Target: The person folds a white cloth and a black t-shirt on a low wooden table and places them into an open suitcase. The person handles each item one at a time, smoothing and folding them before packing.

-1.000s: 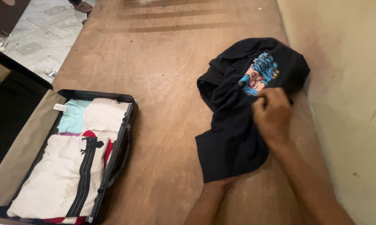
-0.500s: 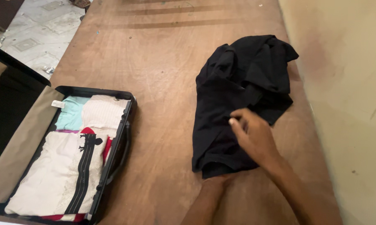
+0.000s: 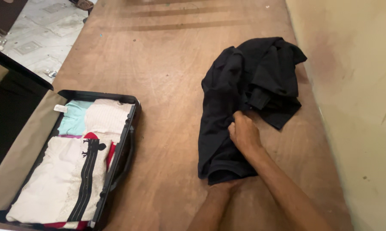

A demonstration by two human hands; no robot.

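Note:
A crumpled black shirt (image 3: 244,85) lies on the right half of a brown wooden table (image 3: 167,77). My right hand (image 3: 243,133) is closed in a fist on a fold of the fabric near the shirt's middle. My left forearm comes up from the bottom edge, and my left hand (image 3: 224,186) reaches the shirt's near hem. Its fingers are hidden under the cloth, so its grip cannot be seen. No print shows on the shirt.
An open black suitcase (image 3: 123,141) sits at the table's left edge, packed with folded clothes in white, pale blue and red; its lid (image 3: 17,141) leans out to the left. A beige wall (image 3: 355,85) runs along the right. Tiled floor (image 3: 39,38) shows at the far left.
The shirt has been folded over so its blue printed picture no longer shows. My right hand came back from the far part to the middle and closed on the fabric.

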